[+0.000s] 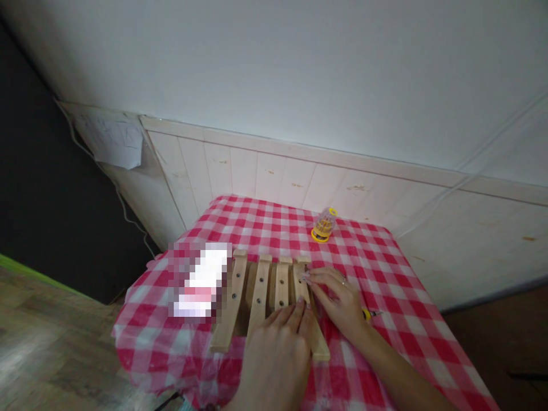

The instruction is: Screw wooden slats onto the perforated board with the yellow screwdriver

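A light wooden slatted piece (232,308) lies on the table, its slats joined to boards beneath and dotted with dark screw heads or holes. My left hand (278,342) rests palm down on the middle and right slats, fingers stretched out. At the upper end of the rightmost slat (319,342), my right hand (340,294) has its thumb and fingertips pinched together beside a dark screw spot. Whatever is in the pinch is too small to make out. Partly hidden behind my right wrist is a yellow-handled screwdriver (366,314), its metal tip pointing right.
A red-and-white checked cloth (265,217) covers the table. Toward the back stands a clear-capped yellow screwdriver bit holder (324,225). A blurred-out flat object (201,282) lies left of the wood. The panelled wall (274,171) rises behind the table.
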`<action>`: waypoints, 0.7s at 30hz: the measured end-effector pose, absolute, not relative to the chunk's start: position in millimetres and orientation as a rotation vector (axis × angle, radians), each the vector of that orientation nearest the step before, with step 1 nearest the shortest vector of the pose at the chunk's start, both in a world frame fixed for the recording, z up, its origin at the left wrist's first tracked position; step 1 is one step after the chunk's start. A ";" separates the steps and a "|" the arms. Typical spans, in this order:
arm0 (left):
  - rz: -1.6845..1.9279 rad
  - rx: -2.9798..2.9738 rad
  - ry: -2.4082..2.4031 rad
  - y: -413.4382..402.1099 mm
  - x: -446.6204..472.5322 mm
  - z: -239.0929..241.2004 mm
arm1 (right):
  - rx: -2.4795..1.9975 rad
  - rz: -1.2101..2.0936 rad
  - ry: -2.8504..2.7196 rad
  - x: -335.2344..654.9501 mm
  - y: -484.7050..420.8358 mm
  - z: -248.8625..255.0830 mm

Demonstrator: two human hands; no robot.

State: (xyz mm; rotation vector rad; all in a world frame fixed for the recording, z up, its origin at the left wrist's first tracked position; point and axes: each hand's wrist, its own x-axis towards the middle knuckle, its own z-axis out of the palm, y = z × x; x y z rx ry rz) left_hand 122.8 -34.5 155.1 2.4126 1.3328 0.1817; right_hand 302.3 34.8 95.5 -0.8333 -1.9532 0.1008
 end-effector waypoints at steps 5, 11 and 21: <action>0.121 2.384 1.341 -30.7 123.7 157.9 | -0.843 0.124 -1.987 300.8 36.0 94.5; 0.126 2.439 1.337 -33.2 122.9 153.4 | -0.859 0.133 -1.989 301.9 36.0 93.9; 0.142 2.459 1.327 -34.7 121.7 153.6 | -0.883 0.190 -2.014 303.9 34.8 92.0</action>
